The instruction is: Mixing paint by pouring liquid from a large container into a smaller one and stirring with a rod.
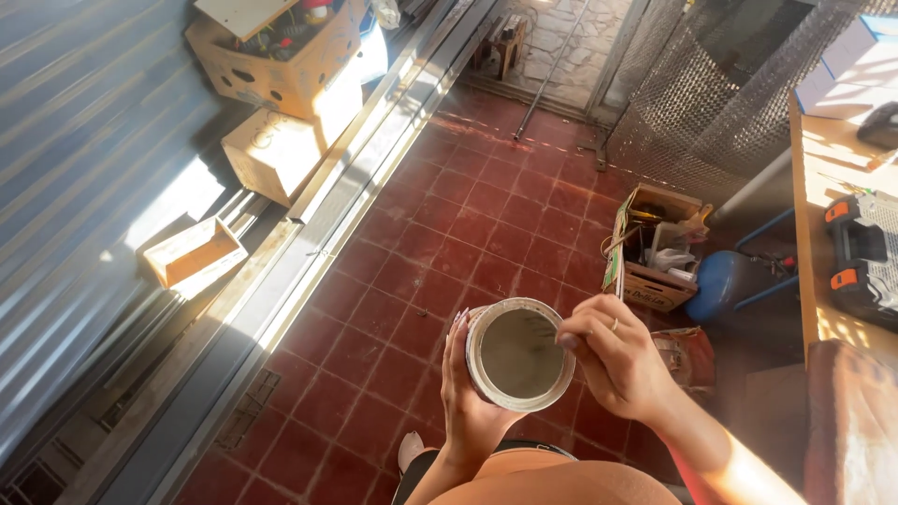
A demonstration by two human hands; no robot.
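My left hand (468, 393) wraps around the side of an open white round can (517, 353) and holds it upright in front of me. The can's inside looks pale grey and I cannot tell whether anything is in it. My right hand (617, 355) is closed at the can's right rim, with thumb and fingertips pinched together right at the edge. Whether those fingers hold something small is hidden. A ring sits on one finger of the right hand.
Red tiled floor (449, 234) lies below. Long metal rails (309, 243) run along a corrugated wall at left, with cardboard boxes (281, 65). A box of tools (655, 252) and a blue ball (716, 281) sit at right, beside a wooden table (823, 187) carrying a black-and-orange case.
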